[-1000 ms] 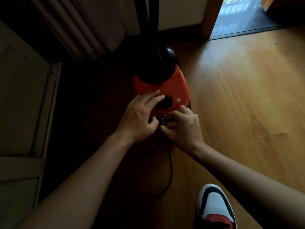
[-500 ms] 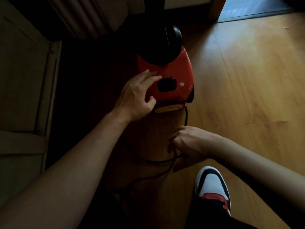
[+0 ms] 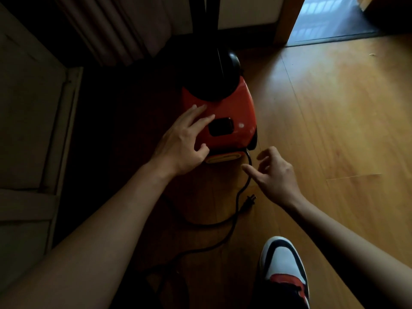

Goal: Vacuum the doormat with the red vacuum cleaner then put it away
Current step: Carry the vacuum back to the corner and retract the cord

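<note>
The red vacuum cleaner [image 3: 231, 112] stands on the wooden floor against a dark corner, its black hose and tube rising at the top. My left hand [image 3: 185, 139] rests on its left rear side, fingers straight beside the black button [image 3: 220, 127]. My right hand [image 3: 274, 175] hovers empty, fingers loosely spread, just right of the black power cord [image 3: 245, 181] where it leaves the vacuum's rear. The cord trails over the floor toward me, and its plug [image 3: 249, 202] lies loose below my right hand. No doormat is in view.
A pale cabinet door [image 3: 29, 130] fills the left side. Curtains [image 3: 116, 27] hang behind the vacuum. A doorway [image 3: 330, 16] opens at the top right. My shoe [image 3: 283, 270] stands on the floor at the bottom.
My right hand pulled the cord out from the vacuum's rear, let the plug drop on the floor, and has come back up beside the cord. My left hand stayed on the vacuum.
</note>
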Action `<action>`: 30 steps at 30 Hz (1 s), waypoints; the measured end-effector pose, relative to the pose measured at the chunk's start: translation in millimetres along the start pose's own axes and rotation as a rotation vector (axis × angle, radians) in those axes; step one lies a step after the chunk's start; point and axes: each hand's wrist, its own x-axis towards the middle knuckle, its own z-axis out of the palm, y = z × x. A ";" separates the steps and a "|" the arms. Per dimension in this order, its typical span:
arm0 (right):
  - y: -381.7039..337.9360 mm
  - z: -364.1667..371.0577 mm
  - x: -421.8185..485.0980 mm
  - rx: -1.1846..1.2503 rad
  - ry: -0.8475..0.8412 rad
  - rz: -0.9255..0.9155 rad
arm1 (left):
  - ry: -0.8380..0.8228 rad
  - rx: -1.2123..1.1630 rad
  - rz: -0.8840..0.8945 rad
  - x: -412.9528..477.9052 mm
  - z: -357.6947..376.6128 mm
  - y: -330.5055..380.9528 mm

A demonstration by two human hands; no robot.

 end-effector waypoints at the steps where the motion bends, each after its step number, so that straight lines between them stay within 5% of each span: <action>1: -2.1 2.7 2.9 0.093 -0.080 0.097 | -0.012 0.016 0.005 0.3 0.0 -0.6; 3: -9.6 6.5 6.2 0.274 -0.158 0.141 | -0.028 0.058 0.012 2.3 -2.2 -2.8; 8: -30.2 22.5 2.6 0.585 -0.022 0.189 | -0.072 0.130 0.023 8.1 -6.9 -10.7; 16: -62.0 79.6 -2.5 0.608 -0.235 0.064 | -0.078 0.151 0.021 5.4 -1.6 -9.2; 22: -47.3 111.0 9.9 0.502 -0.514 0.183 | -0.082 0.114 0.007 3.9 -0.1 -11.1; 30: 6.6 110.0 38.1 0.376 -0.478 0.398 | -0.088 0.016 0.024 3.9 1.6 -19.4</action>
